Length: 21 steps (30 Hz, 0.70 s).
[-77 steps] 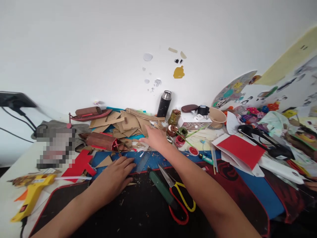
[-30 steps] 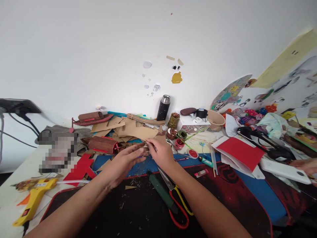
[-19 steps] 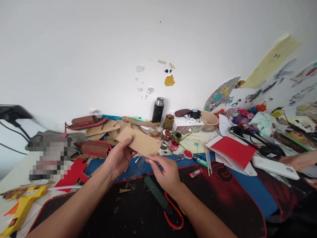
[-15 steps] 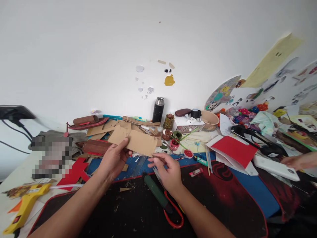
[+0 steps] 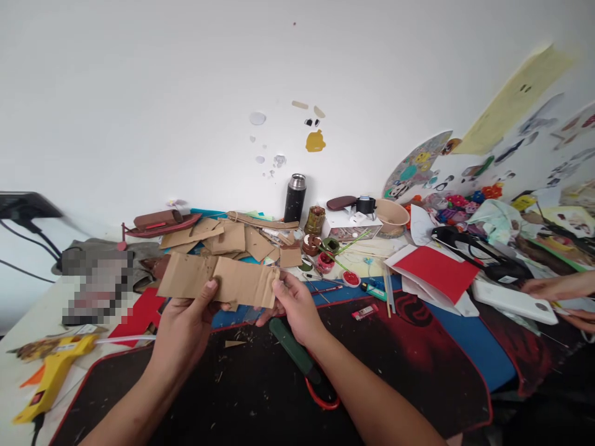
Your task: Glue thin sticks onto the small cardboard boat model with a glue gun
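Observation:
A creased strip of brown cardboard [image 5: 242,282] is held up between both hands above the black mat [image 5: 186,390]. My left hand [image 5: 190,316] grips its lower edge near the middle, thumb on the front face and fingers behind. At the strip's right end, my right hand [image 5: 295,303] pinches the edge between thumb and fingers. Below my right hand lies a tool with a dark green handle [image 5: 292,347], next to a red loop [image 5: 325,402]. A small cardboard scrap [image 5: 235,342] rests on the mat.
A yellow glue gun [image 5: 56,371] lies at left. Behind are cardboard pieces [image 5: 230,237], a black thermos [image 5: 294,198], paint jars [image 5: 325,263] and a red sheet [image 5: 434,269]. At far right, another person's hands [image 5: 553,291] are by a white device [image 5: 515,300].
My left hand has moved left and down, turning the cardboard strip more level and facing me. My right hand, whose fingers were at the strip's corner, now grips its right end.

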Each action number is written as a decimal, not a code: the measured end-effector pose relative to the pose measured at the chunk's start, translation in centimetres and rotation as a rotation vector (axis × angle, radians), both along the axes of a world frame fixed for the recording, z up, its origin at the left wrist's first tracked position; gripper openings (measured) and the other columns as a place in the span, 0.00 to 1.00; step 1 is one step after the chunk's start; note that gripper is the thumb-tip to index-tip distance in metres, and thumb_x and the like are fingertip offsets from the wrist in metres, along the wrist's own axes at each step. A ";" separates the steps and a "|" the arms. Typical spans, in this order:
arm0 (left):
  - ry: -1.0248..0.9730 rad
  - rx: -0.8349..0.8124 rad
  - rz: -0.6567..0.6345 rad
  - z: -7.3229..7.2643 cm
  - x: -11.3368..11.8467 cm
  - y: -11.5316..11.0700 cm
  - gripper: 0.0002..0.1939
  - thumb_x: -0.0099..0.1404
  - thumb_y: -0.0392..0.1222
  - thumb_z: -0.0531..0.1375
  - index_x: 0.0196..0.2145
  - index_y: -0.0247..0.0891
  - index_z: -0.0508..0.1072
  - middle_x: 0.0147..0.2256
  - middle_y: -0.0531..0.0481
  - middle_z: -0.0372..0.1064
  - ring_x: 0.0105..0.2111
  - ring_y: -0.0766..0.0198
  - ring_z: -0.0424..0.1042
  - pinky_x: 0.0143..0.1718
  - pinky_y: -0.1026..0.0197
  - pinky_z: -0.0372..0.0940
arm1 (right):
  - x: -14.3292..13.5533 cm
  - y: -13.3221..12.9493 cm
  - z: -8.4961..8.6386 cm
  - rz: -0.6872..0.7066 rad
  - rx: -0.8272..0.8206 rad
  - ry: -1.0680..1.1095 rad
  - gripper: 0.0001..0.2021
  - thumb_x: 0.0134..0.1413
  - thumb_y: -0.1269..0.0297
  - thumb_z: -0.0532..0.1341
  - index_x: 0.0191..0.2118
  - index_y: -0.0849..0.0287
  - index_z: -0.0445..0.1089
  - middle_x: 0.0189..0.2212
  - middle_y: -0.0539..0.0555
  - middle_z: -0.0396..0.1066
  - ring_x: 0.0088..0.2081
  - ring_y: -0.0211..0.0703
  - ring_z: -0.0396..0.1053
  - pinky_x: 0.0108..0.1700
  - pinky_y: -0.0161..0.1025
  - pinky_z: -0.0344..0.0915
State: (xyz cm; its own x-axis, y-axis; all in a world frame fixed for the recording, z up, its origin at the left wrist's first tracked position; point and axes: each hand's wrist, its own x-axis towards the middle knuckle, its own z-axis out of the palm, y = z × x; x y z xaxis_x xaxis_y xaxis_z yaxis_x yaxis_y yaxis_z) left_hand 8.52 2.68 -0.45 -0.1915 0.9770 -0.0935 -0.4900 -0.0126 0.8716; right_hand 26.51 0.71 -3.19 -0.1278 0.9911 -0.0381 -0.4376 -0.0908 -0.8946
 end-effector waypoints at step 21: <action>0.639 -0.067 -0.240 0.5 -2.6 -1.6 0.24 0.53 0.63 0.74 0.17 0.40 0.77 0.23 0.45 0.73 0.27 0.55 0.72 0.26 0.62 0.66 | 0.3 -1.2 0.1 0.129 0.018 -0.092 0.28 0.54 0.31 0.66 0.38 0.55 0.73 0.26 0.50 0.76 0.26 0.44 0.76 0.31 0.41 0.75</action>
